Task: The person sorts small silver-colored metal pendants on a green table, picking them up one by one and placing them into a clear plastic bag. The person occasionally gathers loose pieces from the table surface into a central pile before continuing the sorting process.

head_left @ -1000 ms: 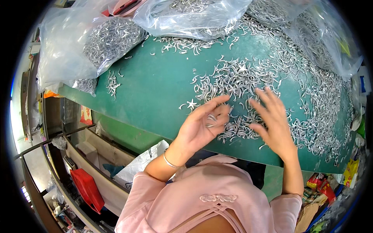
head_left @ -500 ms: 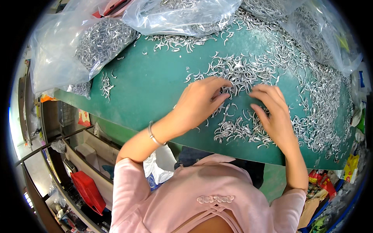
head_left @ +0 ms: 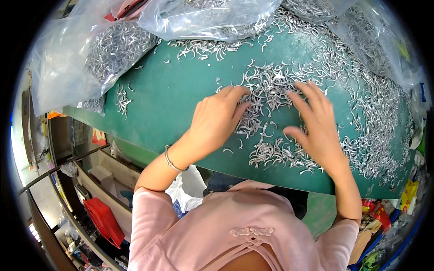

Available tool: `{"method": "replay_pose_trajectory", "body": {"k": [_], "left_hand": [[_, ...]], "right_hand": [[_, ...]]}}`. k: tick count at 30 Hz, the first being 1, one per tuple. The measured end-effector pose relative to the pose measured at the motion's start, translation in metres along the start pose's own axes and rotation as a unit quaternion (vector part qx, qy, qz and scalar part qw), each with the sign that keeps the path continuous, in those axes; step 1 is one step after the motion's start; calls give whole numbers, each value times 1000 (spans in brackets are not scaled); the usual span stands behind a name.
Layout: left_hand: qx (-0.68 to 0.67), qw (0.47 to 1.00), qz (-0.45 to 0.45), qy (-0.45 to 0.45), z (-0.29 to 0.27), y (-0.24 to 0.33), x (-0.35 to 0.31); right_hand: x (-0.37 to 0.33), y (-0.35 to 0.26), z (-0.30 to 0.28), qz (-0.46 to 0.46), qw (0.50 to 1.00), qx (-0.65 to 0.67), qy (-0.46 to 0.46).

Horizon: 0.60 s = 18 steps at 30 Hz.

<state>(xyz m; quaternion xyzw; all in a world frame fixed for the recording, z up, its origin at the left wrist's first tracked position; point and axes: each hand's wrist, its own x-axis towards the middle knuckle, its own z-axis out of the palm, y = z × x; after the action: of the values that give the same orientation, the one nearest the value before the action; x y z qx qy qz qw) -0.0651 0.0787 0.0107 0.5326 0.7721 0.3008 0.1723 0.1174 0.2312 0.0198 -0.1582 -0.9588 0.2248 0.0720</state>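
Note:
Many small, curved silvery metal pieces (head_left: 266,83) lie in a loose pile in the middle of a green tabletop (head_left: 176,97). At the pile's left edge is my left hand (head_left: 214,119), its fingers bent and its thumb held apart from them. Nothing shows between them. My right hand (head_left: 316,124) hovers at the right side of the pile with its fingers spread, holding nothing that I can see. A smaller heap of the same pieces (head_left: 271,151) lies nearer to me, between my forearms. My left wrist wears a bangle (head_left: 169,159).
Clear plastic bags (head_left: 120,49) full of similar pieces stand along the table's far side and left. A broad spread of loose pieces (head_left: 370,131) covers the right side. A little cluster (head_left: 122,100) sits at the left. Below the table's left edge is a red basket (head_left: 104,222).
My left hand has moved left, away from the pile's middle. My right hand has spread its fingers and reached slightly farther forward.

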Motion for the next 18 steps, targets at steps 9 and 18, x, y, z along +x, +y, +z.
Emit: {"method": "replay_pose_trajectory", "body": {"k": [9,18], "left_hand": [[-3,988,-95,125,-18,-34,-30],[144,971,-72,178,-31,-75,-60]], "right_hand": [[-37,-38,42,-107,988,-39,-108],[-44,2,20,56,987,-121,84]]}}
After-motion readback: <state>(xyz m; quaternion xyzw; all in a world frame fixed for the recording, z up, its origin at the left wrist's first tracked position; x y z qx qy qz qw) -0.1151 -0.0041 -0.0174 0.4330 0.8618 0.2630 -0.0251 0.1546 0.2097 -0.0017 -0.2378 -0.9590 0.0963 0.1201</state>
